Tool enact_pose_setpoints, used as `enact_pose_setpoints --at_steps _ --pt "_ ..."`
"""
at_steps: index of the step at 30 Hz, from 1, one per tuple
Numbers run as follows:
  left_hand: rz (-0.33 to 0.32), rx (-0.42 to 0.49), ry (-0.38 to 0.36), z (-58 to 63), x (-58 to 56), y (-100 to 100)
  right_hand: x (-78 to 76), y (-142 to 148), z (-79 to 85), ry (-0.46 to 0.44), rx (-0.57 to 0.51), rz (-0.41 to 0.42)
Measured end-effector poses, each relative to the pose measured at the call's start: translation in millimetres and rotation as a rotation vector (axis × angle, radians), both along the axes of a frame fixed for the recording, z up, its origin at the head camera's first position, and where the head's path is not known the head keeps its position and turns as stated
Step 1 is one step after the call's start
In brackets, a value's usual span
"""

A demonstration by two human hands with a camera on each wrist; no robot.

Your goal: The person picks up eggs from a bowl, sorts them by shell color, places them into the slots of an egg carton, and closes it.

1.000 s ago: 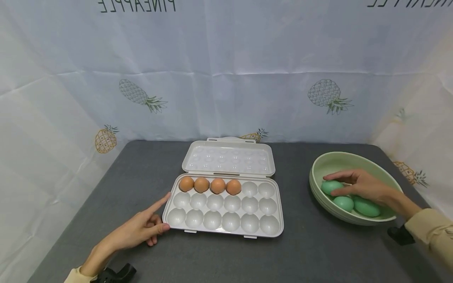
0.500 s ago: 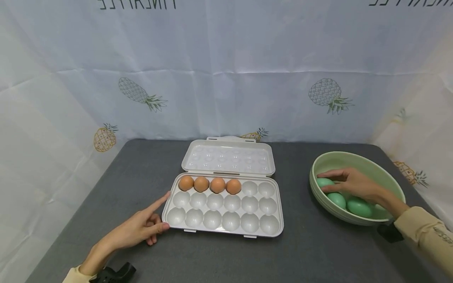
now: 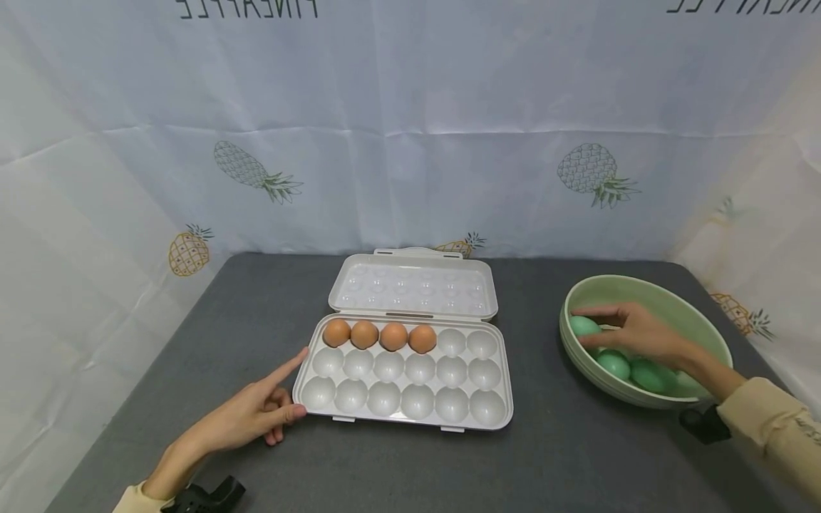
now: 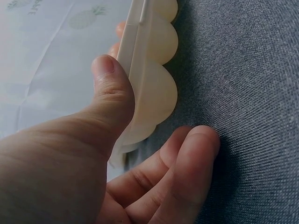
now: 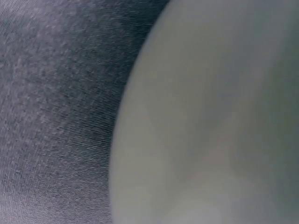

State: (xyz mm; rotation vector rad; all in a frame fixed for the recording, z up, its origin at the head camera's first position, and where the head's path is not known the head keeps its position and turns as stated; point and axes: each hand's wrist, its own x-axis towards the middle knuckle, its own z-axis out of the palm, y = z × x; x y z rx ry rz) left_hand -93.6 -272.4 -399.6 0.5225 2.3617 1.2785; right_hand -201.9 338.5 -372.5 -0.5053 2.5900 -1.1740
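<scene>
Having shifted leftward inside the green bowl [image 3: 683, 310], the right hand [image 3: 648, 336] has thumb and fingers part-closed round a green egg [image 3: 585, 325], apparently held but not yet lifted out, while the left hand's [image 3: 250, 415] straight forefinger and thumb touch the egg carton [image 3: 503, 372].

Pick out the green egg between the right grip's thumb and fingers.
The leftmost egg in the bowl, also farthest back; the middle egg and rightmost egg in view lie outside the right grip.
</scene>
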Motion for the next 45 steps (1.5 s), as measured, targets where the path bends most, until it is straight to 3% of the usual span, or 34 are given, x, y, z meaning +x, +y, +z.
enact_pose_setpoints --at_steps 12,21,30,40,45 --pt "-0.033 0.026 0.026 -0.7 0.6 -1.9 1.5 -18.0 30.7 0.062 -0.197 -0.097" --pt "-0.034 0.026 0.023 -0.1 -0.1 -2.0 0.9 -57.2 47.7 0.028 -0.418 -0.077" --pt "-0.032 0.023 0.034 -1.2 1.6 -2.1 1.5 -94.2 52.4 0.063 -0.398 -0.059" --pt "-0.024 0.019 0.024 -0.4 1.1 -1.1 -5.7 -129.1 52.3 0.072 -0.505 -0.06" --pt "-0.026 0.019 0.025 0.3 1.4 -1.7 -9.3 -147.5 50.9 0.102 -0.534 -0.018"
